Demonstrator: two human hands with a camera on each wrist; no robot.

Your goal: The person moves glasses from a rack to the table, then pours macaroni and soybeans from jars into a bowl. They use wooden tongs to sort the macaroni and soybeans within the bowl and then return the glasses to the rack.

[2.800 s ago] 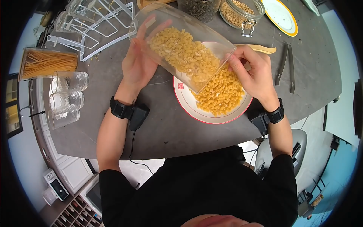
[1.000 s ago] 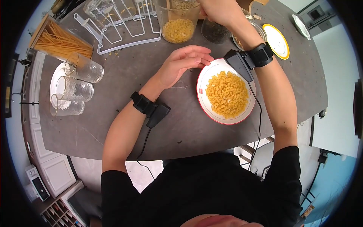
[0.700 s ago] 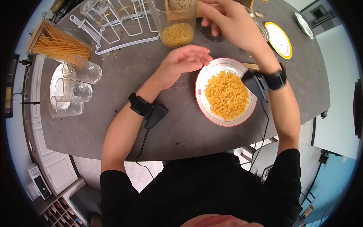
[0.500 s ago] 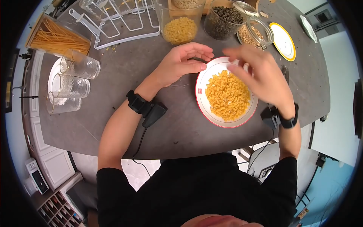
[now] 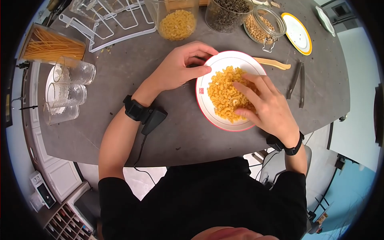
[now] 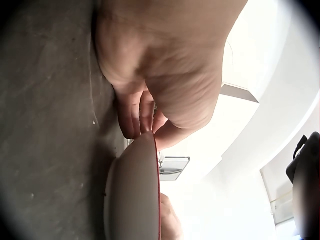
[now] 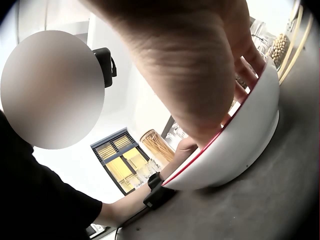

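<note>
A white bowl with a red rim [image 5: 206, 106] holds a heap of yellow elbow pasta [image 5: 226, 96]. At its left edge is my left hand [image 5: 176, 68], thumb over the rim and fingers curled on the outer side; the left wrist view shows the hand [image 6: 160, 75] gripping the bowl wall [image 6: 132, 195]. My right hand [image 5: 270, 106] reaches over the right side, its spread fingers bent down into the pasta. In the right wrist view the fingertips of that hand [image 7: 195, 65] are hidden inside the bowl [image 7: 235, 145].
Behind stand a clear container of pasta [image 5: 176, 26], a jar of dark leaves [image 5: 228, 16] and a chickpea jar [image 5: 262, 30]. Wooden utensil [image 5: 276, 63] and tongs [image 5: 302, 84] lie right. Glasses [image 5: 70, 94], spaghetti [image 5: 54, 46] and a white rack [image 5: 120, 40] are left.
The clear container, earlier tilted over the bowl in both hands, stands upright at the back. My right hand came down from there into the pasta; my left hand has taken hold of the rim.
</note>
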